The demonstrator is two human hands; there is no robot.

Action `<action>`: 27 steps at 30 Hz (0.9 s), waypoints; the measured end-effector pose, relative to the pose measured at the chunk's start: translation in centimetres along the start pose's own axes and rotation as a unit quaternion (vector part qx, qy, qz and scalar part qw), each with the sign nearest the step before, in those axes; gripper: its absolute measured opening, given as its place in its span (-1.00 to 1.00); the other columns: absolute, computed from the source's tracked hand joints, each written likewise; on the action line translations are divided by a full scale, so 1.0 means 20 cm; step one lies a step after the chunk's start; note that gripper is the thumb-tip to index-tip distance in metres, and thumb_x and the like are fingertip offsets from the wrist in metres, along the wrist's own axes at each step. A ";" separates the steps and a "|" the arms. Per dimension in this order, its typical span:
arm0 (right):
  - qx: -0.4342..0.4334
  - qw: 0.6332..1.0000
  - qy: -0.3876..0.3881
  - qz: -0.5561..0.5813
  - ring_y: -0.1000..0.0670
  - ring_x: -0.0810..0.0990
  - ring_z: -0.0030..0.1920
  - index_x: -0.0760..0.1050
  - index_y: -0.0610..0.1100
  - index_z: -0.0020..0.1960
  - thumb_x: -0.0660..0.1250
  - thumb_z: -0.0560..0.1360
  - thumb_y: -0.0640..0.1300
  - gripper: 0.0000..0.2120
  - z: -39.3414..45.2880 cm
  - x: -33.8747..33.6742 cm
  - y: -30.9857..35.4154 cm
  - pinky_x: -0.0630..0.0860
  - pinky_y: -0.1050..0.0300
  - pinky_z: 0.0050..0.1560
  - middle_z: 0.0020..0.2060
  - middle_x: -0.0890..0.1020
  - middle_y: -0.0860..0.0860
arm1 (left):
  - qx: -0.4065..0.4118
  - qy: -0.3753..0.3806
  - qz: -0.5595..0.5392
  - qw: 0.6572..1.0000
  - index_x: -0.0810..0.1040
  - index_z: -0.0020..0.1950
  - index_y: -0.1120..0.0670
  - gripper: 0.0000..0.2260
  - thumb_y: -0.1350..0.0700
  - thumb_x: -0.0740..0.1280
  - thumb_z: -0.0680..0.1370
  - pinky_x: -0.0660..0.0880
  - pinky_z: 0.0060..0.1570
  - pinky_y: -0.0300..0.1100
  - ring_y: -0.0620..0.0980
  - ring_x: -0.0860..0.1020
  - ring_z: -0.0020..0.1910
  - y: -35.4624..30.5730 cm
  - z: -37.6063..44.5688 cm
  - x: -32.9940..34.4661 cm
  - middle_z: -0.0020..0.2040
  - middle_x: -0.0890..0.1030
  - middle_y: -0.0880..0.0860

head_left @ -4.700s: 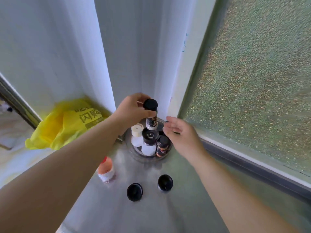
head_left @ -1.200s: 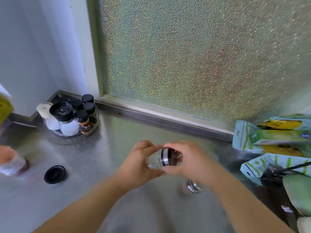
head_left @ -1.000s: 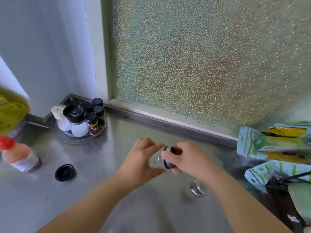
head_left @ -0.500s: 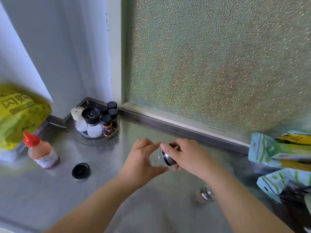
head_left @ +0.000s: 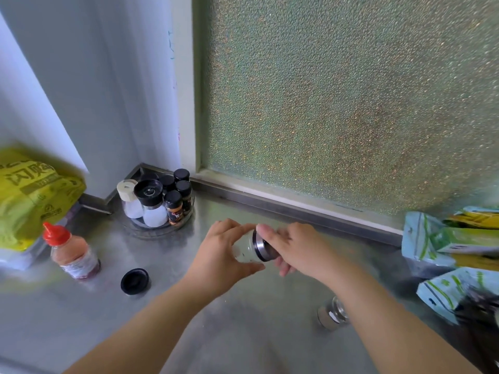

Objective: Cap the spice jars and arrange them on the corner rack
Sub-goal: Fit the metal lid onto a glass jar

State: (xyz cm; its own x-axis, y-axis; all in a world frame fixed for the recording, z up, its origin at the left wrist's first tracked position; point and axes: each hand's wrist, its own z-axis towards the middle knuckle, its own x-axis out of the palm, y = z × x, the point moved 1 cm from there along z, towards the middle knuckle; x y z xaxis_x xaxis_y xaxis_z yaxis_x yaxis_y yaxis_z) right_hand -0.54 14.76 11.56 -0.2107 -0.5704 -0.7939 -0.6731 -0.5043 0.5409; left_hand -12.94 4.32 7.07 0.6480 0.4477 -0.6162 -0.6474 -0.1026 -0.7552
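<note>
Above the steel counter I hold a clear spice jar [head_left: 247, 249] sideways. My left hand [head_left: 220, 255] grips its glass body and my right hand [head_left: 294, 249] grips its black cap with a silver band [head_left: 263, 249], which sits on the jar's mouth. The round corner rack [head_left: 162, 225] stands in the back left corner with several capped jars, among them a white-capped shaker [head_left: 128, 197] and a large black-capped grinder [head_left: 151, 201]. A loose black cap [head_left: 135, 281] lies on the counter to the left. Another small jar [head_left: 332, 314] lies under my right forearm.
A red-capped sauce bottle [head_left: 71, 252] stands left of the loose cap, with a yellow bag [head_left: 29, 195] behind it. Green and white food packets [head_left: 453, 252] pile up at the right. Frosted glass [head_left: 351, 103] backs the counter.
The view has swung left, bringing the rack, bottle and yellow bag further in. Both hands stay on the jar and cap, the right fingers shifting slightly on the cap.
</note>
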 end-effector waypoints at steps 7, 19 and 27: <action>-0.084 0.996 -0.006 -0.031 0.27 0.57 -0.23 0.48 0.08 0.05 0.36 0.35 0.23 -0.65 -0.02 -0.04 0.03 0.52 0.18 -0.09 -0.19 0.63 0.20 | -0.002 0.009 -0.007 1.000 0.50 0.21 -0.03 -0.40 0.02 0.57 0.21 0.28 -0.06 -0.48 -0.08 0.40 -0.01 0.00 0.03 0.00 -0.07 0.44 -0.05; -0.086 0.996 -0.016 -0.004 0.14 0.60 -0.16 0.47 0.14 0.03 0.42 0.27 0.20 -0.62 0.02 -0.04 0.04 0.57 0.04 -0.02 -0.16 0.63 0.15 | -0.033 0.021 -0.005 0.999 0.48 0.24 -0.03 -0.38 0.03 0.57 0.21 0.27 -0.06 -0.38 -0.09 0.41 0.04 -0.01 0.03 -0.03 -0.02 0.48 -0.05; -0.117 0.992 0.044 0.004 0.20 0.58 -0.01 0.34 0.26 0.28 0.50 0.22 0.17 -0.33 0.03 -0.05 0.04 0.53 0.21 0.08 0.08 0.56 0.23 | -0.062 0.022 -0.037 0.997 0.48 0.20 -0.03 -0.41 0.07 0.56 0.22 0.28 -0.12 -0.58 -0.16 0.41 0.02 -0.01 0.01 -0.09 -0.11 0.40 -0.27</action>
State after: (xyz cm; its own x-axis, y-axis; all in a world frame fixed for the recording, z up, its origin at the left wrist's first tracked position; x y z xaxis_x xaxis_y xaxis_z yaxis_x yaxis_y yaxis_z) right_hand -1.29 15.28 12.64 -0.1456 -0.6233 -0.7683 -0.4868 -0.6309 0.6041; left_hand -14.02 3.73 8.34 0.7104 0.4197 -0.5650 -0.5440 -0.1819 -0.8191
